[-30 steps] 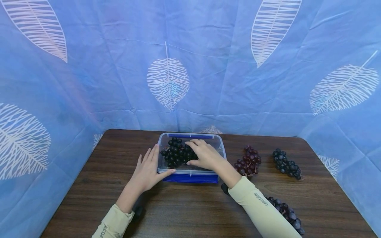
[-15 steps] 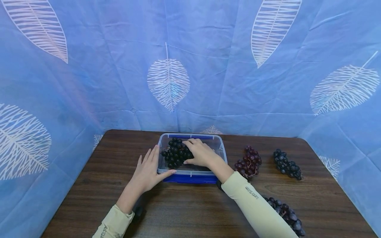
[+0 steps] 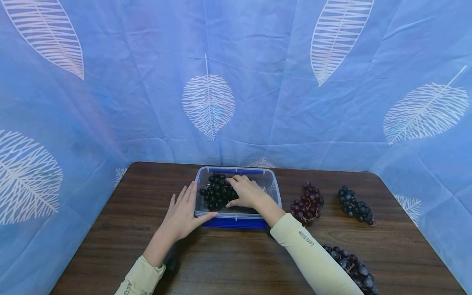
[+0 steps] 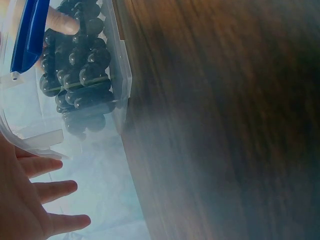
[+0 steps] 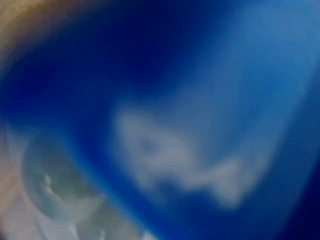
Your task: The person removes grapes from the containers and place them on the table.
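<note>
Blue leaf-print cloth backs the worktop (image 3: 228,262). The left hand (image 3: 182,215), fingers spread, steadies the clear box (image 3: 273,186) while the right hand (image 3: 248,192) cups the dark grapes (image 3: 215,192) inside.

Under the left hand (image 3: 181,215) the desk (image 3: 228,262) is dark wood-grain, smooth with a dull sheen. The box (image 3: 273,189) that this hand touches is clear, glossy plastic on a solid blue plastic base. Beneath the right hand (image 3: 248,191) the grapes (image 3: 215,193) are near-black, smooth-skinned, with small glints. Right of that hand lie a reddish bunch (image 3: 308,201) and a dark bunch (image 3: 355,205), both more matt. The sleeve (image 3: 313,258) is pale, matt knit cloth. Behind the hands hangs a thin, creased blue cloth (image 3: 258,82), matt, with white printed leaves.
</note>
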### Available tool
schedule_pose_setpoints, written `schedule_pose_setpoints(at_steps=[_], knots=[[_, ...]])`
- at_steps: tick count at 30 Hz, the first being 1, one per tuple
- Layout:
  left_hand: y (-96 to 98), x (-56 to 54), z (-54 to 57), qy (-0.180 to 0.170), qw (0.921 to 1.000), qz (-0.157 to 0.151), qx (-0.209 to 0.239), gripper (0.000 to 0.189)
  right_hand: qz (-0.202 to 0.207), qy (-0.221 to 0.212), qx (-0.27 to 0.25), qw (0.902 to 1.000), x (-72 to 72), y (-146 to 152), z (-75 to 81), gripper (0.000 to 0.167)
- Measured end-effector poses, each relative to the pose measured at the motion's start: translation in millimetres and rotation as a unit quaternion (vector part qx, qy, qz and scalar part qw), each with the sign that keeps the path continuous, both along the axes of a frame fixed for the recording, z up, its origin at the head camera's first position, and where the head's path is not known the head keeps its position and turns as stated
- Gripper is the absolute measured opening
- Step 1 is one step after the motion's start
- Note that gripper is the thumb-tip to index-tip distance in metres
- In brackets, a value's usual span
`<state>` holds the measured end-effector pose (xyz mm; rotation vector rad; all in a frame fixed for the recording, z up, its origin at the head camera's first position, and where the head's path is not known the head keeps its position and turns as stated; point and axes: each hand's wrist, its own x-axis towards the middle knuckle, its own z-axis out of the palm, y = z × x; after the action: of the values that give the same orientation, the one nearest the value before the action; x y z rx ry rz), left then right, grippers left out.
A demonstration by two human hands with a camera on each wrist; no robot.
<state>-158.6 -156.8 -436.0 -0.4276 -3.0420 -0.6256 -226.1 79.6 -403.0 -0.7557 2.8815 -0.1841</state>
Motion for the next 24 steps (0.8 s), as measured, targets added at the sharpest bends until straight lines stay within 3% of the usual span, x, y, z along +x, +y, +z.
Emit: schedule_pose_setpoints(at_steps=[24], knots=[[-0.2,0.1,-0.2,0.003,1.0,0.0,0.0,0.12,0.032,0.04,0.043,0.9977,2.1,-4.1,-4.8,0.069]])
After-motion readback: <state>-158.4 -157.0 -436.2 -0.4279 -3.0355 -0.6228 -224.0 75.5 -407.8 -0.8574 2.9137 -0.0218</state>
